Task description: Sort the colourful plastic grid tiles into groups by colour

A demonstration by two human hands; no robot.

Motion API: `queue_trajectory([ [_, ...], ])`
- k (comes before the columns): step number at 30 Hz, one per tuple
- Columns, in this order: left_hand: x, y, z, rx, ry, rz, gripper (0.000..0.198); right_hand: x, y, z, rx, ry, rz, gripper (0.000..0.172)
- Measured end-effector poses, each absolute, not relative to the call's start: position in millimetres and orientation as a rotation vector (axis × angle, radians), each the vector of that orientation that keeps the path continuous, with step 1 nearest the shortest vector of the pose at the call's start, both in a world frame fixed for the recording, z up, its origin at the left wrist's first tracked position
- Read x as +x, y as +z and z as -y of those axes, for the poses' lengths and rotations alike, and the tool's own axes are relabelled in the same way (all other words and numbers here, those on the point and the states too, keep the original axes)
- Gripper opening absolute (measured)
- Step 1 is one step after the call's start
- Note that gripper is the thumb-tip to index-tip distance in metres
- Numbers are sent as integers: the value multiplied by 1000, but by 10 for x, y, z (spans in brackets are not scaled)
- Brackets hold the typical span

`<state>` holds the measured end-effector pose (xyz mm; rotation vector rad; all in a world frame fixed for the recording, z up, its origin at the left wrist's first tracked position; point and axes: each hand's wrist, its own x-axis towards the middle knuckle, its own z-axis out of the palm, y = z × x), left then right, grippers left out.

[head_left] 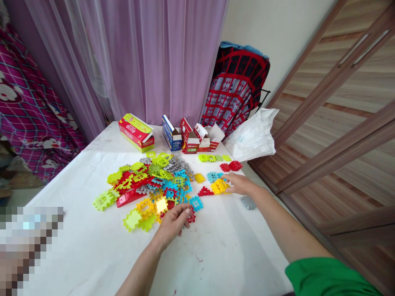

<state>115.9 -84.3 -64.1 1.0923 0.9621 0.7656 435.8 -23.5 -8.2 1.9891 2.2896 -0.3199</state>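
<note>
My left hand [176, 218] hovers at the front right edge of a heap of toothed plastic building tiles [160, 174]. Its fingers are loosely bent and apart, with no piece visibly gripped. Just beyond its fingertips is a red square tile [191, 215], partly hidden by them. My right hand [240, 183] reaches in from the right, fingers and thumb around the edge of a small pile of yellow tiles [219, 186]. Light blue tiles [214, 176] lie right behind that pile, near my fingertips. A red triangular tile [205, 191] rests to its left.
Farther back lie red tiles [233, 165], lime green tiles [212, 158] and a lone yellow tile [199, 177]. Grey tiles [247, 202] sit under my right forearm. Opened boxes [190, 144], a red-and-yellow box [135, 132] and a white plastic bag [254, 135] line the white table's [210, 263] far edge.
</note>
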Motion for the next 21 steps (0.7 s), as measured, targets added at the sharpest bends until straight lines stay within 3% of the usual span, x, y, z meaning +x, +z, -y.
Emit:
queue_trajectory([
  [10, 1139, -636, 815, 1076, 798, -978, 51, 4224, -62, 181, 1959, -296, -2228, 55],
  [21, 1136, -644, 811, 1072, 800, -991, 49, 4306, -191, 210, 2100, -461, -2086, 72],
])
